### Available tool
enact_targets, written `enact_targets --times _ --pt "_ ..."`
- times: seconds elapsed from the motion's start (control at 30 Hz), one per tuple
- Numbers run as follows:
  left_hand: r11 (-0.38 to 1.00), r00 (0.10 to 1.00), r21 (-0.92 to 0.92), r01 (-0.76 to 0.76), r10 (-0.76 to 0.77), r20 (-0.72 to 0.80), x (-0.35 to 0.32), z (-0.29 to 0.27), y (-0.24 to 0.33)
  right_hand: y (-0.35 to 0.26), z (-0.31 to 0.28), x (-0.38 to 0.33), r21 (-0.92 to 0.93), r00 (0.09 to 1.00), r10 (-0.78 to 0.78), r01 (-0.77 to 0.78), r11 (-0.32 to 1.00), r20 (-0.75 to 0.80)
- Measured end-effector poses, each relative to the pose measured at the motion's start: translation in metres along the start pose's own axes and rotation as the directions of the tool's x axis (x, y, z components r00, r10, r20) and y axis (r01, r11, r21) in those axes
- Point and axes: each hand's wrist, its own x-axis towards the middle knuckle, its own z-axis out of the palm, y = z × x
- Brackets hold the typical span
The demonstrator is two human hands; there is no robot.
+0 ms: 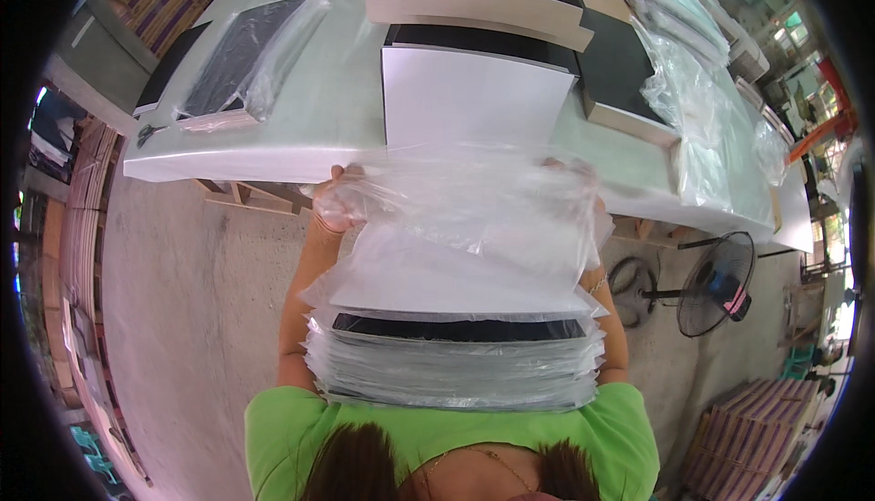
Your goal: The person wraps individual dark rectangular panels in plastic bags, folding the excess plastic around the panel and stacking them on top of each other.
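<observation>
The clear plastic bag [465,205] is stretched open between both hands at the near edge of the table [337,127], above a stack of bagged boards [456,364] held against the chest. The left hand [335,198] clutches the bag's left edge; the right hand [583,196], mostly veiled by film, seems to grip the other edge. Bagging looks underway: next, the mouth likely needs sliding over the white board [469,100] just beyond.
</observation>
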Motion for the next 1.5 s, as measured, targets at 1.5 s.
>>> enact_targets --times 1.5 --pt "-0.543 0.641 0.724 0.424 0.745 0.183 0.106 0.103 0.030 -0.044 0.065 0.081 -0.769 0.591 -0.611 0.024 -0.639 0.527"
